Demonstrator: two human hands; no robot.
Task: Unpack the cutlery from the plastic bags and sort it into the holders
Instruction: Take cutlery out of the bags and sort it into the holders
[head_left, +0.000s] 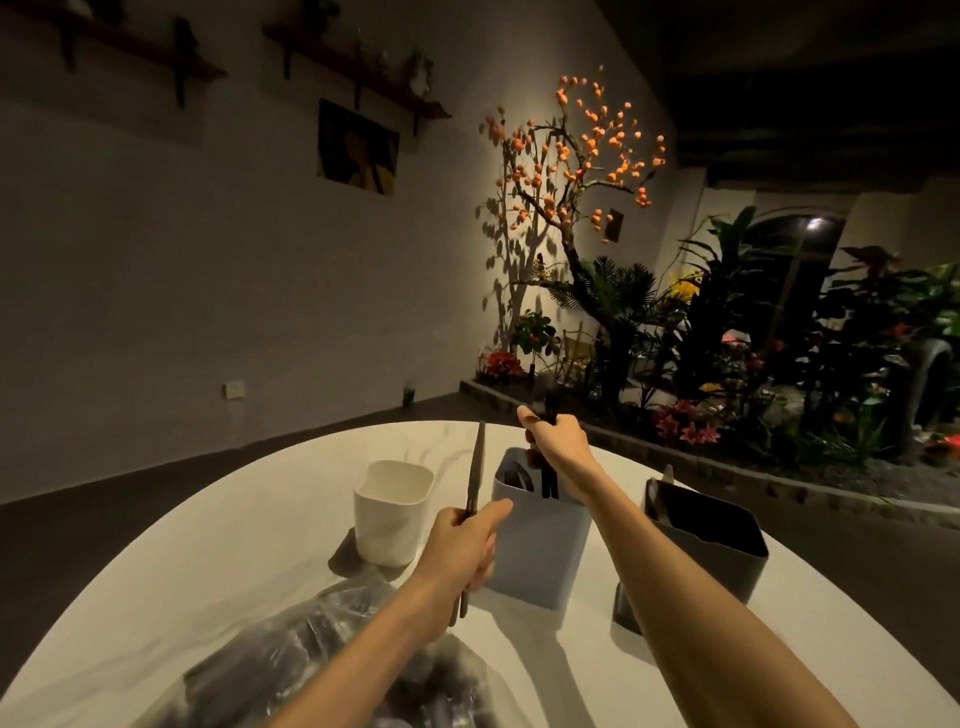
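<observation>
- A person's left hand (462, 545), centre of the frame, grips a pair of brown chopsticks (474, 488), fingers curled round the shafts; the sticks point up and away, their lower ends showing below the wrist.
- The right hand (553, 434), just above centre, holds dark cutlery (548, 475) by its upper end, fingers wrapped round it and thumb stretched to the left; the lower ends reach into the grey-blue holder (537, 551).
- More dark pieces stand inside that holder, too dim to tell apart.
- A white holder (392, 512) stands left of the grey-blue one, apart from it; what it contains cannot be seen.
- A dark holder (706, 540) sits at right of centre, with a pale-tipped piece (667, 473) sticking up at its far left corner.
- A clear plastic bag (311, 660) of dark cutlery lies at lower left, partly under the left forearm.
- All rest on a white round counter (208, 530).
- A branch with orange fruit (576, 156) and leafy plants (753, 338) fill the upper right.
</observation>
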